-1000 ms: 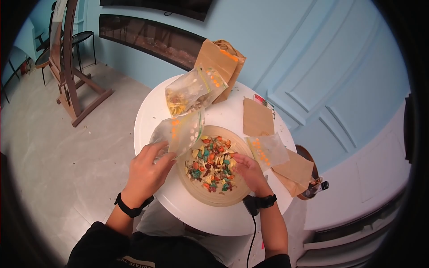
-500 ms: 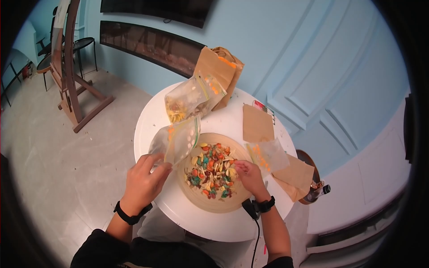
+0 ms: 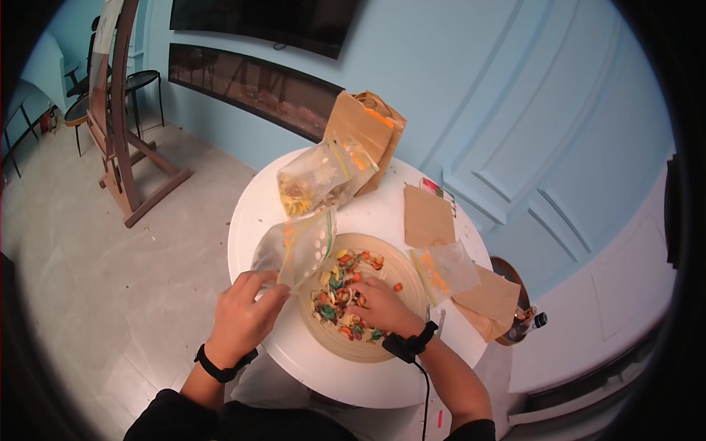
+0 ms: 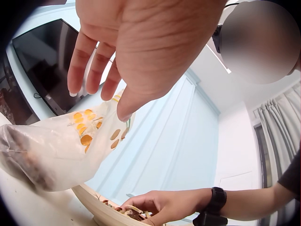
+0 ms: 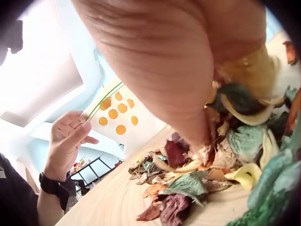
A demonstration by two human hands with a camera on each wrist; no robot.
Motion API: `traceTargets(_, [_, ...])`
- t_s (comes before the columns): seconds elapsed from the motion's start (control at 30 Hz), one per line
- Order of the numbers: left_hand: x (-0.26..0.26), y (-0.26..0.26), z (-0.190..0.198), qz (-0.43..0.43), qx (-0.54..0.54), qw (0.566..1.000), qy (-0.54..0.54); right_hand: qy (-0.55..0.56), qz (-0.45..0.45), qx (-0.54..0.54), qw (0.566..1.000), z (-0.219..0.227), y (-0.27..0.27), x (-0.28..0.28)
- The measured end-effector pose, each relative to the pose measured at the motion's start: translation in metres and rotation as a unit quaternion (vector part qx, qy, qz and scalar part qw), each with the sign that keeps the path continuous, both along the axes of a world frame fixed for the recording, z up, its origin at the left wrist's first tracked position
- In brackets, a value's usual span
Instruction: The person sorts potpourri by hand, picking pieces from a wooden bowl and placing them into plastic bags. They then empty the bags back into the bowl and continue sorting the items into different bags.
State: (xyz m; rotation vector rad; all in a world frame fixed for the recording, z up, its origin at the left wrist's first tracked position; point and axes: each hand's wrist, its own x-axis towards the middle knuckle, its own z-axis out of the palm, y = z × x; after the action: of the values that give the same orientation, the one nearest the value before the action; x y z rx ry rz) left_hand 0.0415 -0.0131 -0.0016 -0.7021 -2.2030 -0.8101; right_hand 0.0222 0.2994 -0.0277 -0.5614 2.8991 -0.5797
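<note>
My left hand (image 3: 246, 309) pinches the edge of a clear zip bag (image 3: 294, 246) with orange and white dots and a green seal line. The bag leans to the left of a wide wooden bowl (image 3: 413, 283), and something dark shows at its bottom in the left wrist view. In the bowl lies potpourri (image 5: 186, 186), dried petals and curls in teal, orange, yellow and dark red. My right hand (image 3: 384, 307) is down in it, thumb and fingers curled round some pieces; the fingertips are partly buried. A lone orange piece (image 3: 398, 287) sits right of the heap.
Behind, a second zip bag (image 3: 298, 197) holding yellow dried flowers leans near a brown paper bag (image 3: 360, 121). Right of the bowl lie a brown paper sheet (image 3: 429, 217), a flat zip bag (image 3: 452, 266) and another paper bag (image 3: 491, 305). A bottle (image 3: 540, 321) stands beyond the white table (image 3: 368, 382).
My right hand has moved left from the bowl's right side into the middle of the potpourri, and its fingers have closed among the pieces. The left hand still holds the zip bag.
</note>
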Motion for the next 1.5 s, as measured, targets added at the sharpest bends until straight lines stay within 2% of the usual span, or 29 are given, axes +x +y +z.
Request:
traceTargets(0.03, [0.0, 0.0, 0.0, -0.002, 0.003, 1.0, 0.0, -0.02, 0.002, -0.001, 1.0, 0.002, 0.002, -0.001])
traceTargets(0.13, [-0.001, -0.001, -0.002, -0.008, 0.006, 1.0, 0.004, -0.086, -0.07, -0.001, 0.994, 0.022, 0.003, 0.002])
traceTargets(0.23, [-0.001, -0.002, -0.004, -0.013, 0.001, 1.0, 0.008, 0.012, -0.098, 0.068, 0.993, 0.032, -0.001, 0.004])
traceTargets(0.33, [-0.002, 0.001, -0.005, -0.018, 0.003, 1.0, 0.005, 0.09, -0.045, 0.012, 0.995, 0.028, -0.027, 0.01])
traceTargets(0.53, [0.001, 0.001, -0.003, -0.022, 0.016, 1.0, 0.001, 0.147, 0.105, 0.019, 0.983, 0.006, -0.069, 0.019])
traceTargets(0.63, [0.002, -0.001, -0.003, -0.023, 0.027, 0.999, -0.007, 0.129, 0.096, 0.102, 0.982, 0.002, -0.049, 0.015])
traceTargets(0.73, [0.002, -0.002, -0.005, -0.021, 0.023, 0.999, -0.014, 0.101, 0.048, 0.136, 0.984, 0.0, -0.018, 0.006])
traceTargets(0.87, [-0.001, -0.002, -0.009, -0.024, 0.018, 1.0, -0.009, 0.062, -0.001, 0.061, 0.996, 0.008, 0.001, 0.005])
traceTargets(0.97, [-0.004, -0.001, -0.011, -0.03, 0.021, 0.999, -0.004, 0.156, -0.026, 0.106, 0.982, 0.02, -0.006, 0.02])
traceTargets(1.17, [-0.002, 0.003, -0.01, -0.037, 0.022, 0.999, -0.017, -0.003, -0.046, 0.029, 0.999, 0.007, 0.007, 0.016])
traceTargets(1.27, [-0.004, 0.004, -0.011, -0.042, 0.024, 0.999, -0.014, 0.028, -0.056, 0.009, 0.998, 0.012, 0.006, 0.018])
traceTargets(1.37, [-0.003, 0.004, -0.009, -0.043, 0.025, 0.999, -0.014, -0.044, -0.147, -0.096, 0.983, 0.026, 0.005, 0.014])
traceTargets(1.5, [-0.003, 0.004, -0.006, -0.041, 0.022, 0.999, -0.018, 0.029, -0.165, -0.148, 0.975, 0.029, 0.01, 0.008])
